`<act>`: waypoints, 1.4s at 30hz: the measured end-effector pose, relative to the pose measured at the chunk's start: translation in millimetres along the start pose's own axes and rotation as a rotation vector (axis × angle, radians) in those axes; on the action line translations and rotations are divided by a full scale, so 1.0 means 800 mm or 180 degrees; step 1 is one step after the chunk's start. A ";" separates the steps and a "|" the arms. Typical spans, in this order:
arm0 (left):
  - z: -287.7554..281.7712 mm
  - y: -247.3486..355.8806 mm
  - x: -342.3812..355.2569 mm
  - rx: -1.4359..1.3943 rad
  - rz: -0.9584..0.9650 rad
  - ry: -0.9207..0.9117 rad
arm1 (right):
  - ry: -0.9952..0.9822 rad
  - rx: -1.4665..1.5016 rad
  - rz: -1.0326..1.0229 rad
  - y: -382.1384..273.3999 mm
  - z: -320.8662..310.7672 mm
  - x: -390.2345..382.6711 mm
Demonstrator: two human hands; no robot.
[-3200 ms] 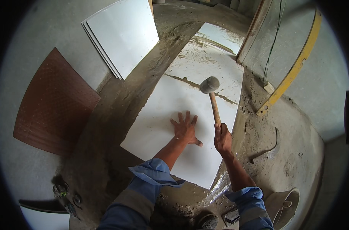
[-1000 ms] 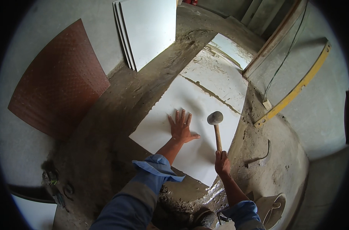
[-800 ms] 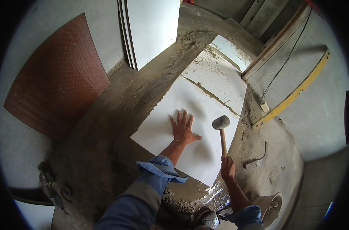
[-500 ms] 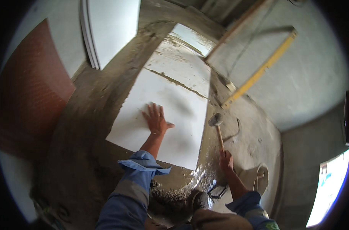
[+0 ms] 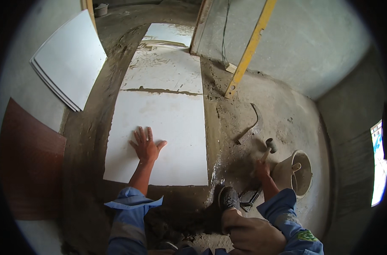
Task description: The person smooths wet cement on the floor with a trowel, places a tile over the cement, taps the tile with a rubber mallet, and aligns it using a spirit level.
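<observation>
**Palm on fresh tile, mallet held off to the side**

A bed of wet grey mortar [image 5: 89, 140] runs up the middle of a bare concrete floor [image 5: 287, 55], and a row of large white tiles is set into it. The nearest white tile [image 5: 172, 123] lies flat in the mortar, its far edge meeting the next laid tile [image 5: 166, 70] along a thin line of mortar; a third tile [image 5: 168, 33] sits beyond that one. To the left, a reddish-brown sheet [image 5: 30, 165] lies on the floor, and further up a stack of loose white tiles [image 5: 68, 59] rests beside the mortar strip. A long yellow straightedge [image 5: 250, 44] slants across the concrete on the right, its lower end close to the tile row's right edge.

The person's left hand [image 5: 146, 145] is pressed flat on the near tile, fingers spread and gripping nothing, toward the tile's lower left part. The right hand [image 5: 262, 169] is well off the tile to the right, over the muddy floor, fingers wrapped around the wooden handle of a rubber mallet [image 5: 270, 146], whose head points up and away. Just right of that hand stands a mortar-stained bucket [image 5: 301, 180]. A curved metal tool [image 5: 250, 127] lies on the floor above the mallet. A dark shoe [image 5: 228, 198] is planted at the tile's lower right corner.
</observation>
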State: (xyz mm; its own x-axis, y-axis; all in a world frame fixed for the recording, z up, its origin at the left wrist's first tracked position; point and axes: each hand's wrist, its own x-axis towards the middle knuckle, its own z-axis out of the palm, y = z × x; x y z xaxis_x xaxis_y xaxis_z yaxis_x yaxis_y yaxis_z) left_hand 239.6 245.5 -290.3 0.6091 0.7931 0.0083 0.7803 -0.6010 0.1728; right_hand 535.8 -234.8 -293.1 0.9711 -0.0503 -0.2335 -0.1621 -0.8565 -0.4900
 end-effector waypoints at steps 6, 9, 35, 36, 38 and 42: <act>0.001 -0.007 -0.009 0.0163 0.0233 0.0179 | 0.0906 -0.0506 -0.1675 -0.151 0.004 0.101; 0.011 -0.005 -0.007 0.0217 0.0201 0.0165 | 0.0935 -0.0078 -0.2494 -0.244 0.024 0.189; -0.014 0.011 -0.004 0.0282 0.0255 -0.0141 | 0.0773 0.2110 -0.2438 -0.457 -0.046 0.164; -0.016 0.003 -0.012 0.0301 0.0194 -0.0090 | 0.0230 0.2542 -0.2313 -0.450 -0.055 0.126; -0.014 0.000 -0.017 0.0288 0.0171 -0.0007 | -0.0782 0.3155 -0.2235 -0.426 -0.074 0.064; -0.004 0.004 -0.013 0.0324 0.0196 -0.0027 | -0.1639 0.3333 -0.2239 -0.402 -0.096 -0.037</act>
State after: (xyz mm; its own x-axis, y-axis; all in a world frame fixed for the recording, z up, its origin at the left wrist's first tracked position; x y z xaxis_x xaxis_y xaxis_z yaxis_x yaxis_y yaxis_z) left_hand 235.6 235.8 -286.5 0.6571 0.7537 0.0074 0.7515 -0.6559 0.0713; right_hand 572.7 2.7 -64.5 0.7654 0.6243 0.1564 0.0557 0.1778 -0.9825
